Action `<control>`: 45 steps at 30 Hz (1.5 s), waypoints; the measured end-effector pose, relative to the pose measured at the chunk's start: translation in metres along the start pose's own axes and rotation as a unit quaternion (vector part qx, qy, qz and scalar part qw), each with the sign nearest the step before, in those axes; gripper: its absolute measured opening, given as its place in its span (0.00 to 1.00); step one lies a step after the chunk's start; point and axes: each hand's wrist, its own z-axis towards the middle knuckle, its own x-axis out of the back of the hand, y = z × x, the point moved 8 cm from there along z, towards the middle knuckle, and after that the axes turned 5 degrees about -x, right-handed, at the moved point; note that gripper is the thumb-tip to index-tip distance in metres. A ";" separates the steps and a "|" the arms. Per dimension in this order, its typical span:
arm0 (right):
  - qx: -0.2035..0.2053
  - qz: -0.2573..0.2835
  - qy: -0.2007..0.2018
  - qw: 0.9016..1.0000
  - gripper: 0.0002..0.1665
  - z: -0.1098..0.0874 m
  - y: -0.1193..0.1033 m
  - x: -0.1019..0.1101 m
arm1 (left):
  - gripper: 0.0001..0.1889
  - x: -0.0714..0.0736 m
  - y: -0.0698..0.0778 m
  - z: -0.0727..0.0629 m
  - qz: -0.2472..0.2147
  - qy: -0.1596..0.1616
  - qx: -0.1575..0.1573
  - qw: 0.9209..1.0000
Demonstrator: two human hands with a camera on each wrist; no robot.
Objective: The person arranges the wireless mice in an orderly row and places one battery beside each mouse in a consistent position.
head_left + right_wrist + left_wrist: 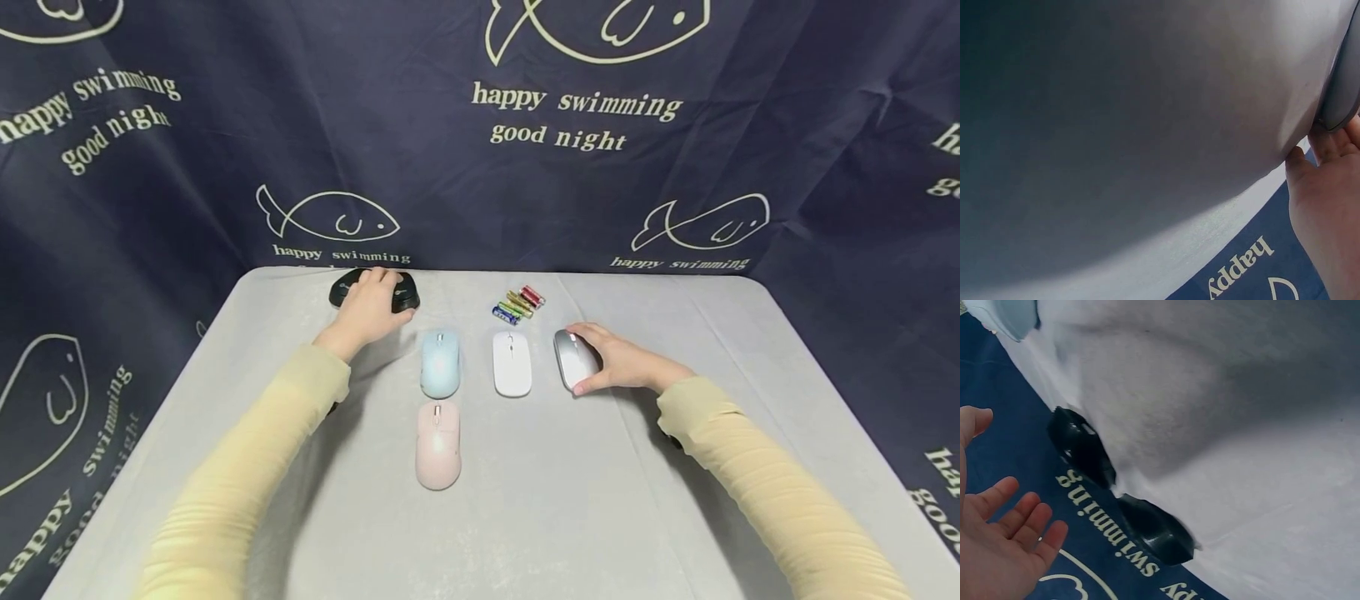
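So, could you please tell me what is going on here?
A person's right hand grips a silver-grey mouse on a table. Their left hand is over two dark objects near the far edge, though whether it touches them is unclear. Between the hands lie a light blue mouse, a white mouse and some small batteries, with a pink mouse nearer the camera.

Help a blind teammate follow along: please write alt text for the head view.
A person's right hand grips a grey mouse on a pale table, while the left hand is over black objects at the far edge. Between the hands lie a blue mouse, a white mouse and some small batteries, with a pink mouse nearest the camera.
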 end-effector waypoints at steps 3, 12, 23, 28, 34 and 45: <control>-0.002 0.000 0.000 1.000 0.63 0.000 0.000 -0.001 | 0.36 -0.004 -0.003 0.001 -0.003 -0.008 0.005 1.000; -0.001 -0.003 0.002 1.000 0.63 0.000 0.001 -0.001 | 0.36 -0.018 -0.017 0.007 -0.012 -0.020 0.020 1.000; 0.007 -0.005 0.008 1.000 0.61 -0.001 -0.003 -0.001 | 0.39 -0.031 -0.030 0.020 0.005 -0.049 0.048 0.998; 0.005 0.000 0.008 1.000 0.61 -0.002 -0.002 0.000 | 0.42 -0.038 -0.033 0.025 0.020 -0.074 0.055 0.996; -0.003 0.007 0.004 1.000 0.62 -0.004 0.001 0.000 | 0.45 -0.043 -0.035 0.032 0.023 -0.094 0.058 0.994; 0.004 0.000 0.005 1.000 0.63 -0.002 0.001 0.000 | 0.51 -0.041 -0.030 0.040 0.009 -0.121 0.070 0.990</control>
